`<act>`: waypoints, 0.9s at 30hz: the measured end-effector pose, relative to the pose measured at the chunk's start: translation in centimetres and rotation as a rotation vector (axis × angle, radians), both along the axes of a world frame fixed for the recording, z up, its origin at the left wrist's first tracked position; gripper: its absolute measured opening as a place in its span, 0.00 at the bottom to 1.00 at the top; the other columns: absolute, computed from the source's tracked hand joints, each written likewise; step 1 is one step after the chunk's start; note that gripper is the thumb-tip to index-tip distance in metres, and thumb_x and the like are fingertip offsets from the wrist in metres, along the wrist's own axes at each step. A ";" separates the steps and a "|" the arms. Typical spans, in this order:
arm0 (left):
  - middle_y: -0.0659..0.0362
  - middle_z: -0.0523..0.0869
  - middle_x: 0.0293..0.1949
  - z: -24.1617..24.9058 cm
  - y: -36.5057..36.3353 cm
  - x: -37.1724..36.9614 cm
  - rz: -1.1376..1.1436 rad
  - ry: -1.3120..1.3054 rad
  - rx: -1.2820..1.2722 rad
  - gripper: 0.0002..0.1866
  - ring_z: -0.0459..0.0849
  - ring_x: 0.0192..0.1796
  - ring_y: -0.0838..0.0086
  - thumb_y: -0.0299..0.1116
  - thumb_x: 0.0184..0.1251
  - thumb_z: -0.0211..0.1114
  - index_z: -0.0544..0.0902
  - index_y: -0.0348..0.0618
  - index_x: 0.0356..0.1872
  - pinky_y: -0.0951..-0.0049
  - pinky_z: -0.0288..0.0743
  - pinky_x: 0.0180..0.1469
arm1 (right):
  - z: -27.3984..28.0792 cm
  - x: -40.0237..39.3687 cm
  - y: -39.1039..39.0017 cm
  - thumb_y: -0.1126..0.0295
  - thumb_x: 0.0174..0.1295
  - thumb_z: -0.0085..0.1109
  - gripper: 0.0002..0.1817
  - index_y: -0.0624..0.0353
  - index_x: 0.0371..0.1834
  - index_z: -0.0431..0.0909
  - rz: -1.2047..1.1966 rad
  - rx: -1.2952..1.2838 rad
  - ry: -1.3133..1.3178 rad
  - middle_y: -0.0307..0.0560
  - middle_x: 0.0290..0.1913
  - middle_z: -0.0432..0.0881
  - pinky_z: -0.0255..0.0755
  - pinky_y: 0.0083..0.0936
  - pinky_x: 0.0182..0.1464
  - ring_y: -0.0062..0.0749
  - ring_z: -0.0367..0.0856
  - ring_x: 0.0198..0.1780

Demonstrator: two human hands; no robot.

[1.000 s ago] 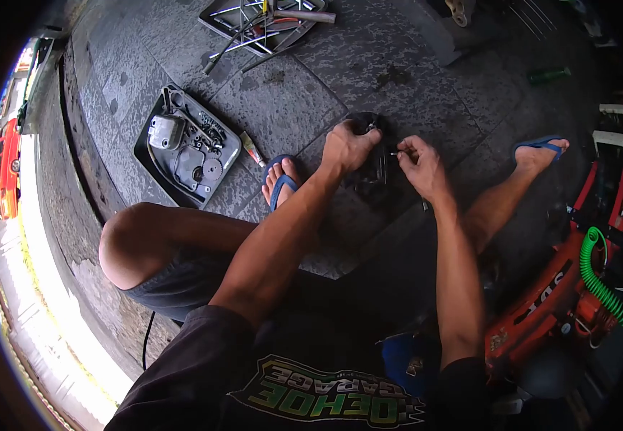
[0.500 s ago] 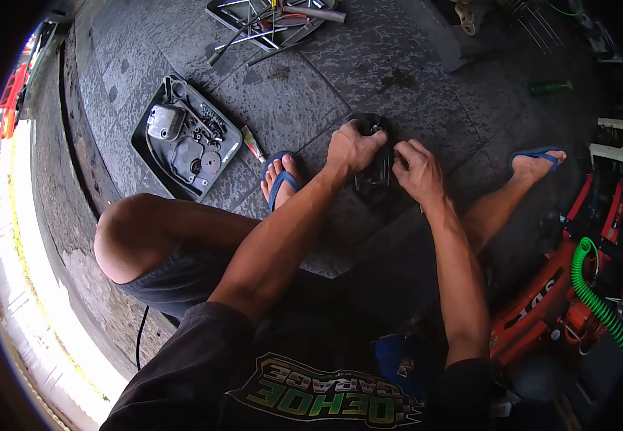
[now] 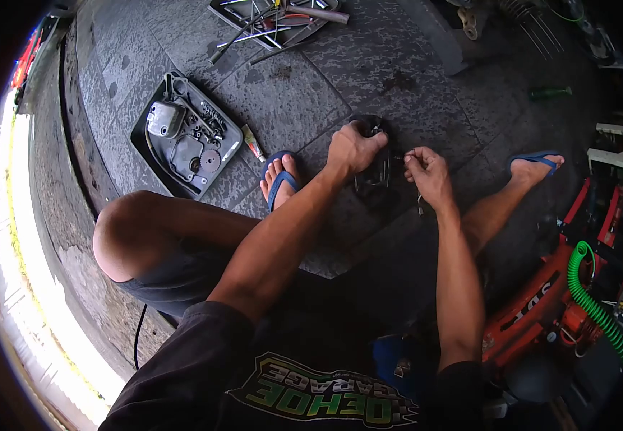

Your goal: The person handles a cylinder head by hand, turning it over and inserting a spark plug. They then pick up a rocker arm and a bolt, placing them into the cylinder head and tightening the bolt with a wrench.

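Note:
My left hand (image 3: 357, 149) is closed over the upper end of a dark metal mechanical part (image 3: 375, 179), which rests on the floor between my legs. Shadow hides much of that part's shape. Just to its right, my right hand (image 3: 430, 176) is pinched, apart from the part. A small slim metal piece (image 3: 420, 209) shows below the fingers of that hand; its kind is too small to make out.
A grey tray (image 3: 139, 144) at the left holds a metal cover, a gear and small parts. A small tube (image 3: 252, 142) lies beside it. Tools fill another tray (image 3: 283, 25) farther off. A green bottle (image 3: 550, 93) and a red machine with a green coiled hose (image 3: 588, 302) are at right.
My right hand has shifted slightly right and down, away from the dark part, and the slim metal piece now shows under it. My left hand stays in place.

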State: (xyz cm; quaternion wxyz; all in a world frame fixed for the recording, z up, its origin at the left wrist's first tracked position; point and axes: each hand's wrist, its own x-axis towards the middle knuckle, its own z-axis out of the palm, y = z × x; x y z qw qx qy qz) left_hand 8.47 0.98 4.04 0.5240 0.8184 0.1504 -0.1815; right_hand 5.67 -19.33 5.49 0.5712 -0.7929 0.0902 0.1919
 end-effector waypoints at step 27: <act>0.37 0.87 0.49 -0.1 0.0 0.1 0.000 -0.012 0.013 0.36 0.85 0.56 0.49 0.53 0.52 0.69 0.83 0.29 0.53 0.60 0.77 0.59 | -1.2 -0.3 0.4 0.73 0.71 0.52 0.05 0.62 0.45 0.71 0.340 -0.469 -0.534 0.57 0.40 0.80 0.71 0.48 0.45 0.59 0.79 0.45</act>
